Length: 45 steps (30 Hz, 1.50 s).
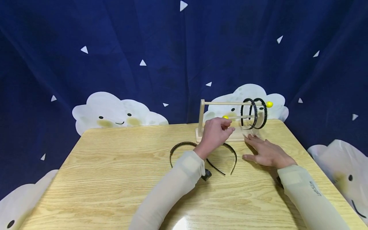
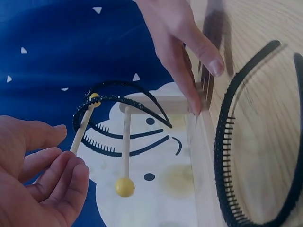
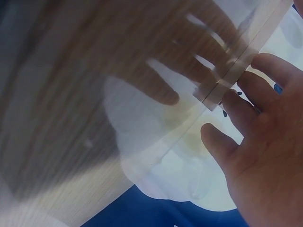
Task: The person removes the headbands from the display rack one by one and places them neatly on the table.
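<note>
My left hand (image 1: 215,132) is raised in front of the wooden rack (image 1: 200,118), fingers loosely bent and holding nothing visible. In the left wrist view, its fingertips overlap the upper rod (image 2: 81,132). Two black toothed headbands (image 1: 255,118) hang on that rod near its yellow end ball (image 1: 269,104). My right hand (image 1: 265,153) rests low at the rack's right end, its spread fingertips at the base (image 3: 222,90). More black headbands (image 1: 184,143) lie on the table before the rack, partly hidden by my left forearm.
A lower rod with a yellow ball (image 2: 125,187) sticks out of the rack beside the upper one. The wood-grain table (image 1: 115,166) reaches back to a dark blue curtain (image 1: 161,38) with white clouds and triangles.
</note>
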{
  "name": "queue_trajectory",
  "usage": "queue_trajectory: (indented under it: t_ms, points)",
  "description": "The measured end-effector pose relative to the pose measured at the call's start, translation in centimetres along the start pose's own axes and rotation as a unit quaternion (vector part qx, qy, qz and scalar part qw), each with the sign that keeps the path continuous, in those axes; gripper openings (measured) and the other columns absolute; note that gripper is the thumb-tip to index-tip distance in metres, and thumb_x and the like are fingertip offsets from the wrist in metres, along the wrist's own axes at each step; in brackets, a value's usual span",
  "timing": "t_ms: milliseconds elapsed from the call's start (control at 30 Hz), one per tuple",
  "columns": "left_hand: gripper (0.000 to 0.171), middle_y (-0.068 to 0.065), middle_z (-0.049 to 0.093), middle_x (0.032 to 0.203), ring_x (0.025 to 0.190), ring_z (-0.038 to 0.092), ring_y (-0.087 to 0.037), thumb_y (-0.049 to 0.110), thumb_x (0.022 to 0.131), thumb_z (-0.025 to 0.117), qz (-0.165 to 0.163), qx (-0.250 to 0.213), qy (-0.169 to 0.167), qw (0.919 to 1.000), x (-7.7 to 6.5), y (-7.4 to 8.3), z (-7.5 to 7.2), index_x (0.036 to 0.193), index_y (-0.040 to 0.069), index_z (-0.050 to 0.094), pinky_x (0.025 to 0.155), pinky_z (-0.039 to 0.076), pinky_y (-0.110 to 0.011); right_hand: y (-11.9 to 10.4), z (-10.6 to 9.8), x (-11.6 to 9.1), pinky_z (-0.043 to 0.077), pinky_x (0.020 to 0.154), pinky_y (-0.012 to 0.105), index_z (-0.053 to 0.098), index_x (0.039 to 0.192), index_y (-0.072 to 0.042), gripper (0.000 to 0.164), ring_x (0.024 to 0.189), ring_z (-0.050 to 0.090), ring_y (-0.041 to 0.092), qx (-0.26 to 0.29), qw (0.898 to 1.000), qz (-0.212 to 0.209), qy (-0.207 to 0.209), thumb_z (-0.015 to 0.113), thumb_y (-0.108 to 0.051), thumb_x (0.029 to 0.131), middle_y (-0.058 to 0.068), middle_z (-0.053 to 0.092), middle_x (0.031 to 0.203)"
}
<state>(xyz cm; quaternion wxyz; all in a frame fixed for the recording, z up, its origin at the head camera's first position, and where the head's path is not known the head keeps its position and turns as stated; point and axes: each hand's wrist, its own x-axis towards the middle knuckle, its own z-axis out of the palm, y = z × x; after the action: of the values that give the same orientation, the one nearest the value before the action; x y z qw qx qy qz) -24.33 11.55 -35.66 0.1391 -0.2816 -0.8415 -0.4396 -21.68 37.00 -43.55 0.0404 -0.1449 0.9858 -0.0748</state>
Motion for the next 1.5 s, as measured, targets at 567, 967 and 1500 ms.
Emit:
queue_trajectory:
  t_ms: [567,967,1500]
  points:
    - [0.023,0.002,0.076,0.098,0.083,0.065,-0.003,0.02,0.093,0.074,0.007,0.036,-0.006,0.9993,1.1,1.1,1.6,0.114,0.012,0.078,0.073,0.047,-0.011,-0.2,0.0,-0.1,0.025,0.11,0.07,0.036,0.155,-0.005,0.093,0.146,0.024,0.043,0.01,1.0,-0.005,0.003,0.056,-0.069,0.091,0.023,0.029,0.159]
    - [0.021,-0.002,0.073,0.106,0.098,0.068,-0.015,0.016,0.097,0.066,0.132,0.181,0.02,0.9743,2.4,1.9,2.0,0.114,0.01,0.076,0.089,0.053,-0.024,0.0,-0.2,-0.3,0.027,0.109,0.07,0.037,0.155,-0.005,0.092,0.146,0.024,0.043,0.007,1.0,-0.006,0.004,0.057,-0.069,0.091,0.023,0.028,0.16]
    - [0.022,0.001,0.07,0.108,0.1,0.063,-0.016,0.01,0.098,0.06,0.248,0.379,0.069,0.8889,4.1,2.4,3.1,0.114,0.016,0.074,0.085,0.054,-0.02,0.0,-0.1,-0.1,0.026,0.11,0.069,0.035,0.157,-0.008,0.091,0.147,0.021,0.043,0.013,1.0,0.001,-0.001,0.058,-0.067,0.091,0.021,0.027,0.161]
